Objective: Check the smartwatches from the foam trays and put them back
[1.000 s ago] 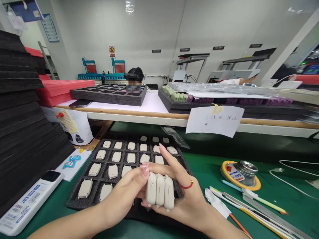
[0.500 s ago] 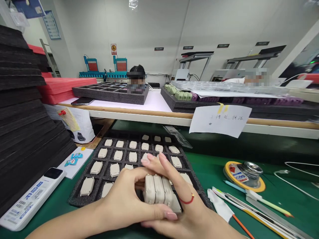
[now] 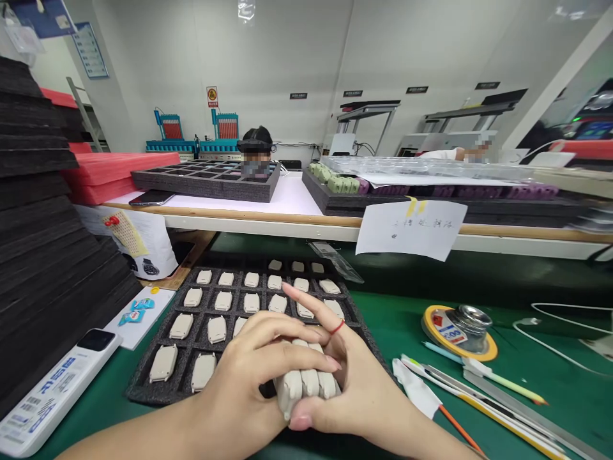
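In front of me a short row of beige watch cases (image 3: pixel 309 384) is pressed face to face between both hands; three edges show, and the rest is covered. My left hand (image 3: pixel 249 377) lies over the row with its fingers curled across the top. My right hand (image 3: pixel 364 383) wraps the other side, thumb tip against the front lower edge, forefinger stretched up and away. Just behind the hands is a black foam tray (image 3: pixel 143 377), whose compartments hold many more such watch cases (image 3: pixel 181 326). My hands hide some of its near compartments.
To the left stand stacked black foam sheets (image 3: pixel 38 223) and a white labelled device (image 3: pixel 62 390). On the right lie a metal-topped bottle (image 3: pixel 462 329), tweezers (image 3: pixel 483 396) and an orange-handled tool (image 3: pixel 460 428). A shelf edge (image 3: pixel 268 216) crosses above; a person (image 3: pixel 256 150) sits beyond.
The watch cases have turned in my hands. My left fingers have come over their top, and my right thumb has moved to the front. The view has shifted slightly.
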The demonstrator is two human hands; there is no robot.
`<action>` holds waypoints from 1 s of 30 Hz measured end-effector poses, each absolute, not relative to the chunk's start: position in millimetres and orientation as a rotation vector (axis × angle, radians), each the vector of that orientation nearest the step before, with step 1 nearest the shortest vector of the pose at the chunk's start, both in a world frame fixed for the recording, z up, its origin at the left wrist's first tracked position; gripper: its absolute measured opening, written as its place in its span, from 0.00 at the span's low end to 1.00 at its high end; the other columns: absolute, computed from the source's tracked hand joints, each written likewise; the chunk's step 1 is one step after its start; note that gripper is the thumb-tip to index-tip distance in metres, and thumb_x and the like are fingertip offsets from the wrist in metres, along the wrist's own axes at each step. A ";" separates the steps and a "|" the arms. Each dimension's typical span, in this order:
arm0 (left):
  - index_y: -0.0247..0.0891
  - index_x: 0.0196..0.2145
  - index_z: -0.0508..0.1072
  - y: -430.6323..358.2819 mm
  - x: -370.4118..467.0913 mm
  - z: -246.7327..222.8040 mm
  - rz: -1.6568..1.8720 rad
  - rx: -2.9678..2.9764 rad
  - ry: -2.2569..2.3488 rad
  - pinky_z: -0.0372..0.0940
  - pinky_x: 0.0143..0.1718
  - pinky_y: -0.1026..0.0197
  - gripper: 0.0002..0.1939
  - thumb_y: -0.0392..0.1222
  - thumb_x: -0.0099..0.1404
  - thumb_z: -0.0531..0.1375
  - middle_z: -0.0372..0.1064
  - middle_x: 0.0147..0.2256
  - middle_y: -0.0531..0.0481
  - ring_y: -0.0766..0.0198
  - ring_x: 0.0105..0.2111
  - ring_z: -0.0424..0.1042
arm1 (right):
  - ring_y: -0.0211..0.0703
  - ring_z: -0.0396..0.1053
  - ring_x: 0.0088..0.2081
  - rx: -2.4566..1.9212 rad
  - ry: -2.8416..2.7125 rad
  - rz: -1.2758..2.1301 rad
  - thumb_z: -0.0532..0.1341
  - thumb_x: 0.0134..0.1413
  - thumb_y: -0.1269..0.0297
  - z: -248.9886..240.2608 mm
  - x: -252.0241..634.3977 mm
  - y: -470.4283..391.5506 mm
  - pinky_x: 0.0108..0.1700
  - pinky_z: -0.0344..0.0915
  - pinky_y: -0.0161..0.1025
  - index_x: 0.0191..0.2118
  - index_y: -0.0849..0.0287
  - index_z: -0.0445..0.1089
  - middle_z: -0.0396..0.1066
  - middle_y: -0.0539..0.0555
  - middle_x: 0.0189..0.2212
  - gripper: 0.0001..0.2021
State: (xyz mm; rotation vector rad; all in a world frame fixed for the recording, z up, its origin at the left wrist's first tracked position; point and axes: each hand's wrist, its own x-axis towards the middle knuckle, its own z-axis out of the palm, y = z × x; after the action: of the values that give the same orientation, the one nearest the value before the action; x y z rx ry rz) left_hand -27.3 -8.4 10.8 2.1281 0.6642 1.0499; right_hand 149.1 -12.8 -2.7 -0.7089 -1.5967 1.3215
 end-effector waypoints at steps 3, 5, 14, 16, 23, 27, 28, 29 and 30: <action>0.53 0.48 0.77 -12.6 -28.6 8.1 0.981 2.065 0.743 0.59 0.60 0.51 0.17 0.42 0.60 0.66 0.57 0.61 0.48 0.50 0.59 0.62 | 0.51 0.73 0.52 -0.682 -1.641 1.183 0.75 0.39 0.68 -0.8 147.4 -15.5 0.58 0.66 0.50 0.68 0.43 0.44 0.77 0.52 0.45 0.54; 0.58 0.58 0.67 -15.3 -29.5 9.0 0.929 1.967 0.813 0.53 0.63 0.45 0.36 0.42 0.53 0.71 0.46 0.66 0.49 0.43 0.64 0.52 | 0.52 0.72 0.53 -0.680 -1.683 1.055 0.74 0.41 0.69 -0.6 148.2 -16.1 0.60 0.64 0.50 0.68 0.42 0.43 0.77 0.52 0.46 0.53; 0.36 0.54 0.65 -12.0 -22.3 18.8 0.621 1.175 0.617 0.65 0.53 0.48 0.32 0.43 0.54 0.71 0.71 0.48 0.39 0.50 0.50 0.71 | 0.54 0.66 0.59 -0.617 -1.895 0.648 0.72 0.48 0.64 -3.8 154.5 -16.1 0.57 0.69 0.47 0.70 0.45 0.36 0.73 0.54 0.52 0.52; 0.36 0.51 0.68 -11.5 -21.6 18.7 0.617 1.180 0.629 0.65 0.52 0.49 0.30 0.41 0.52 0.72 0.71 0.46 0.41 0.52 0.49 0.71 | 0.53 0.66 0.59 -0.600 -1.900 0.671 0.72 0.47 0.68 -3.3 154.4 -16.4 0.45 0.77 0.37 0.70 0.44 0.36 0.73 0.54 0.53 0.53; 0.35 0.46 0.71 -11.6 -24.1 15.3 0.600 1.250 0.655 0.67 0.48 0.50 0.26 0.47 0.52 0.72 0.73 0.42 0.42 0.53 0.45 0.73 | 0.50 0.69 0.57 -0.611 -1.901 0.738 0.72 0.46 0.71 -1.5 155.4 -14.9 0.31 0.75 0.27 0.69 0.41 0.36 0.72 0.53 0.54 0.55; 0.34 0.47 0.69 -11.7 -27.4 16.9 0.628 1.229 0.600 0.65 0.50 0.51 0.26 0.54 0.58 0.66 0.72 0.46 0.40 0.53 0.48 0.72 | 0.48 0.69 0.57 -0.623 -1.933 0.705 0.70 0.45 0.76 0.4 156.8 -14.8 0.31 0.74 0.26 0.70 0.42 0.35 0.72 0.52 0.54 0.55; 0.34 0.47 0.69 -11.8 -27.9 18.0 0.626 1.223 0.597 0.66 0.50 0.51 0.26 0.56 0.59 0.65 0.73 0.45 0.40 0.53 0.48 0.72 | 0.47 0.69 0.56 -0.623 -1.939 0.696 0.69 0.45 0.77 1.0 157.0 -15.2 0.31 0.74 0.25 0.70 0.42 0.35 0.71 0.52 0.55 0.55; 0.33 0.46 0.70 -11.8 -28.2 19.2 0.620 1.221 0.599 0.66 0.49 0.52 0.26 0.58 0.59 0.64 0.73 0.44 0.40 0.53 0.47 0.72 | 0.47 0.69 0.56 -0.621 -1.944 0.690 0.68 0.45 0.78 1.7 157.2 -15.6 0.31 0.74 0.25 0.70 0.43 0.35 0.71 0.52 0.55 0.54; 0.34 0.45 0.70 -11.9 -28.2 20.2 0.616 1.222 0.604 0.66 0.48 0.52 0.27 0.59 0.59 0.64 0.73 0.44 0.40 0.53 0.46 0.72 | 0.46 0.69 0.56 -0.614 -1.950 0.688 0.68 0.46 0.78 2.3 157.3 -16.0 0.31 0.74 0.25 0.70 0.43 0.35 0.71 0.52 0.55 0.54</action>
State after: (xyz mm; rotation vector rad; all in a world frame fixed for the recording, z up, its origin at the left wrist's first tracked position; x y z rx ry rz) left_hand -28.2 -11.9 20.2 1.2224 0.6044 0.6158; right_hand 157.3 -16.0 2.3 -0.6141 -1.9502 0.6879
